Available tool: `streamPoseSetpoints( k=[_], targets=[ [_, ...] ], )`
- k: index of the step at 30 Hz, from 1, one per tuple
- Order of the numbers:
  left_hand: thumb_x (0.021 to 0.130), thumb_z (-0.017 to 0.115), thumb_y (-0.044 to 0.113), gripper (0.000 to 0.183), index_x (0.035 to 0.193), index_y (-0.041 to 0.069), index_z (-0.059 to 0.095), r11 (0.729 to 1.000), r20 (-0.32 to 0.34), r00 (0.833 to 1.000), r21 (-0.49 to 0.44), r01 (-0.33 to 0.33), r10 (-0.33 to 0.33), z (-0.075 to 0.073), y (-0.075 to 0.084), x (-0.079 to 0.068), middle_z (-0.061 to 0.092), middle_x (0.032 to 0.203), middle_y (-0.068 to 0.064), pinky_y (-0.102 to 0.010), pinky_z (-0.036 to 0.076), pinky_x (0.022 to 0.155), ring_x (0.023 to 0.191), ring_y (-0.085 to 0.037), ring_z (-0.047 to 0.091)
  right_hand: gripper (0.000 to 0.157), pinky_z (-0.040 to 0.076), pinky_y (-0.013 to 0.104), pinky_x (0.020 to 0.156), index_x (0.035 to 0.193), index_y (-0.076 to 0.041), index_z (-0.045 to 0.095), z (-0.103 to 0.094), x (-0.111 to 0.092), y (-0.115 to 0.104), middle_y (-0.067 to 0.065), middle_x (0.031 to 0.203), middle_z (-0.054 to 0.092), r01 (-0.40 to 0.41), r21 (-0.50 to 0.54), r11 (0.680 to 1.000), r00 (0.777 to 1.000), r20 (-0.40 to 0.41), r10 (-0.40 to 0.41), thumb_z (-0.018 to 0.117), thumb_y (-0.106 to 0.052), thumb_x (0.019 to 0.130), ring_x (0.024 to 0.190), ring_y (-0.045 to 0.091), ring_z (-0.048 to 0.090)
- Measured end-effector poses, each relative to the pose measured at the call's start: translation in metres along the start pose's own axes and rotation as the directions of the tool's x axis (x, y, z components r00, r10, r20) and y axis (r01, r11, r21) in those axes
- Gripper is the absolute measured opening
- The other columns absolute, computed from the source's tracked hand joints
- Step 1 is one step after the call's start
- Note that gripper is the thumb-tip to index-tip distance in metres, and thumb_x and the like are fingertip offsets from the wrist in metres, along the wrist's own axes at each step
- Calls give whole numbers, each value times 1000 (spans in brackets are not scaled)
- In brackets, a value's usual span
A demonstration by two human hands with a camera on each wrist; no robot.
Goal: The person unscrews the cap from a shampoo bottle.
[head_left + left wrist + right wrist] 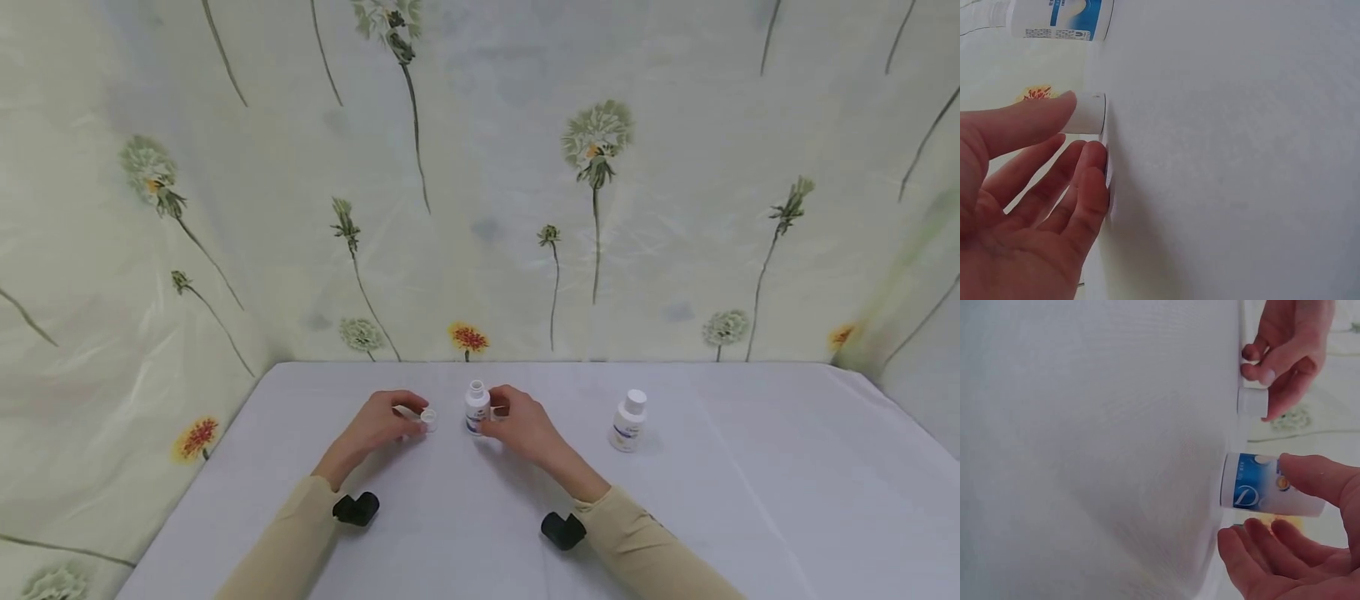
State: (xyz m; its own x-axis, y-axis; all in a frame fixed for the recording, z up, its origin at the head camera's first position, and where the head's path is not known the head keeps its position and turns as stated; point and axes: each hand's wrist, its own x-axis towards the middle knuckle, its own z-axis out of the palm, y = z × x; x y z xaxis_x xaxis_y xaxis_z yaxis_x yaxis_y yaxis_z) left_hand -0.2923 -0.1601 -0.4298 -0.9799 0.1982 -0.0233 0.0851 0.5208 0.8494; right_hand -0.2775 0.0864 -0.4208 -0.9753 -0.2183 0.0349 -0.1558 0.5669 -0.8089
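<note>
A small white bottle (476, 402) with a blue label stands upright, its narrow neck uncapped. Beside it is my right hand (523, 425). In the right wrist view the thumb (1310, 478) overlaps the bottle's upper part, while the other fingers curve loosely a little apart from it. Left of the bottle, a white cap (428, 417) rests on the table with its hollow side up. My left hand (384, 421) is around the cap, thumb across it in the left wrist view. Its remaining fingers are loosely bent and do not close on the cap.
Another white bottle (628, 423), with its cap on, stands upright to the right of my right hand. A white cloth (465, 533) covers the table. Behind it hangs a flower-printed curtain (510, 275). Black wrist cameras (356, 508) sit on both sleeves.
</note>
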Motion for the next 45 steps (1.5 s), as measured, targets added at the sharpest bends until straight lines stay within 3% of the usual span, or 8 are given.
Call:
streamPoseSetpoints(
  k=[7, 15, 23, 32, 45],
  targets=[
    [82, 74, 3, 35, 116, -1, 67, 997, -37, 999, -68, -24, 22, -8, -2, -8, 68, 105, -12, -33, 50, 62, 77, -17, 63, 48, 50, 45, 93, 130, -6, 56, -4, -8, -6, 9, 129, 60, 3, 15, 1000, 1000, -3, -3, 75, -19, 88, 120, 29, 55],
    [85, 73, 6, 30, 113, 2, 68, 998, -115, 993, -62, -26, 19, -7, -1, -17, 68, 96, -6, -34, 52, 62, 78, -17, 63, 46, 51, 46, 92, 129, -7, 56, -12, -22, -3, 11, 130, 59, 0, 23, 1000, 1000, -15, 0, 74, -19, 88, 119, 31, 56],
    [85, 74, 7, 26, 110, 4, 70, 998, -153, 988, -46, -43, 36, -2, 8, -26, 69, 102, -6, -34, 53, 60, 80, -19, 63, 48, 52, 45, 91, 132, -7, 56, -20, -32, 2, 11, 130, 59, -14, 34, 999, 1000, -23, 15, 74, -17, 89, 119, 31, 56],
    [86, 74, 7, 30, 115, 7, 68, 998, -125, 991, -36, -45, 41, 13, 22, -39, 68, 100, -6, -33, 53, 63, 86, -19, 62, 47, 51, 44, 93, 131, -6, 57, -27, -48, 7, 10, 130, 60, -13, 84, 996, 999, -29, 15, 74, -16, 88, 120, 30, 56],
    [88, 73, 11, 26, 113, 8, 68, 991, -70, 990, -35, -129, 126, 28, 36, -49, 68, 110, -7, -32, 54, 66, 92, -21, 61, 46, 49, 42, 96, 130, -7, 58, -35, -67, 7, 8, 128, 61, -30, 98, 995, 998, -48, 35, 74, -15, 88, 119, 25, 57]
  ],
)
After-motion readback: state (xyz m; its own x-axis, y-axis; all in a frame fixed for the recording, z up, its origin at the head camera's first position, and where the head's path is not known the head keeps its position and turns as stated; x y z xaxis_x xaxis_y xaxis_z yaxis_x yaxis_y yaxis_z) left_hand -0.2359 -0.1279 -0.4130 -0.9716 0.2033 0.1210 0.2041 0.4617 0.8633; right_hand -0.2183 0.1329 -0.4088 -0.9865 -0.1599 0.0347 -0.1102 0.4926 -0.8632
